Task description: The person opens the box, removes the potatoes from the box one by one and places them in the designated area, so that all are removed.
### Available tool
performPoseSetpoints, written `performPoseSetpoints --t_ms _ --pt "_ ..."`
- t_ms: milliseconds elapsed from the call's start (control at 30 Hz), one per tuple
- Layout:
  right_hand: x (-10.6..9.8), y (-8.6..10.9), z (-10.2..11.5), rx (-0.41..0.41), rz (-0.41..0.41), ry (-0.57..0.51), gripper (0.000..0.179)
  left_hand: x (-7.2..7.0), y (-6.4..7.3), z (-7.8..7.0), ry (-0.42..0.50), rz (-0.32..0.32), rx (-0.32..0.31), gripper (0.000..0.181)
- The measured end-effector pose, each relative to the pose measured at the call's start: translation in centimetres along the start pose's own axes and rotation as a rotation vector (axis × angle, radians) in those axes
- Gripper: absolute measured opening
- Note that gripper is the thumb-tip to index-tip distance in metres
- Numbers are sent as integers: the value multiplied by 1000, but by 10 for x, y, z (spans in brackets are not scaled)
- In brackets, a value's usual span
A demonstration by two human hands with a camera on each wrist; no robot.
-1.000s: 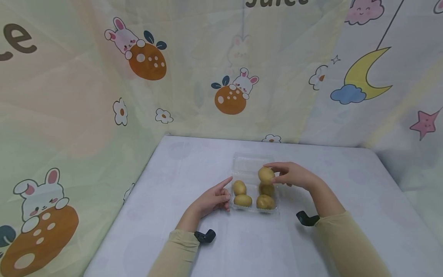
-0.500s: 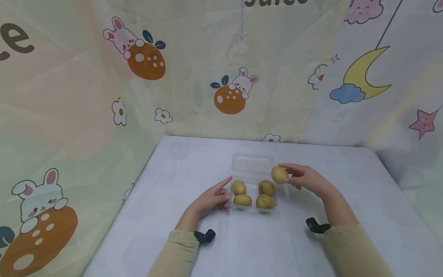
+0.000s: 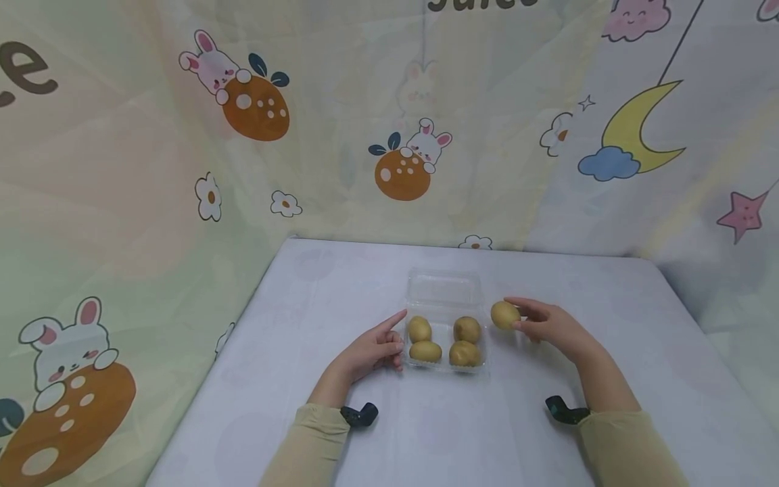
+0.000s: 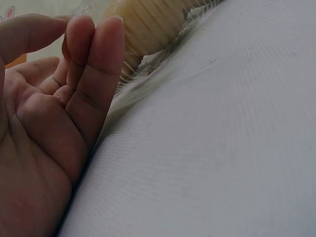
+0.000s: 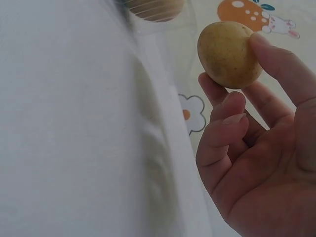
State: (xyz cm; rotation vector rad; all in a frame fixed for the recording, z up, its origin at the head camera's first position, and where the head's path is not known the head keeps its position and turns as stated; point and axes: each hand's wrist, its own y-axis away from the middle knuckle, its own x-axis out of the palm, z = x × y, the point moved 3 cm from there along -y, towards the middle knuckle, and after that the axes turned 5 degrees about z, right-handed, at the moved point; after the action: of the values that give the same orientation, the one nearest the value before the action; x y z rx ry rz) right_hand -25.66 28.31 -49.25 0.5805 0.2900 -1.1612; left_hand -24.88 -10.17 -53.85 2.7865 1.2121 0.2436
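In the head view a clear plastic box [image 3: 444, 331] lies with its lid [image 3: 444, 289] folded back. Two potatoes, one farther [image 3: 419, 329] and one nearer [image 3: 425, 351], sit along its left side. Another pair, a far potato [image 3: 466, 329] and a near potato [image 3: 465, 354], fills the right side. My left hand [image 3: 371, 352] holds the box's left edge, index finger extended along it. Off the box's right side, my right hand [image 3: 550, 328] pinches a potato [image 3: 505, 315] between thumb and fingers. The right wrist view shows this potato [image 5: 229, 54] raised at the fingertips.
A pale cloth covers the table [image 3: 292, 419]. Behind it and at the sides hangs a printed curtain [image 3: 341, 101] with rabbits and a moon. Black wrist cameras, left [image 3: 360, 415] and right [image 3: 566, 410], stick out inward from the wrists.
My right hand has carried its potato from above the right side of the box rightward, then slightly nearer, beyond the box's edge. The left hand and box stay where they were.
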Motion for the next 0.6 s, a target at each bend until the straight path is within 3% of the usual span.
performPoseSetpoints --t_ms 267,600 --pt "3 -4 -21 29 -19 -10 71 -1 0 0 4 1 -2 73" --pt "5 -8 -30 22 -24 -61 69 -1 -1 1 -15 -7 -5 74"
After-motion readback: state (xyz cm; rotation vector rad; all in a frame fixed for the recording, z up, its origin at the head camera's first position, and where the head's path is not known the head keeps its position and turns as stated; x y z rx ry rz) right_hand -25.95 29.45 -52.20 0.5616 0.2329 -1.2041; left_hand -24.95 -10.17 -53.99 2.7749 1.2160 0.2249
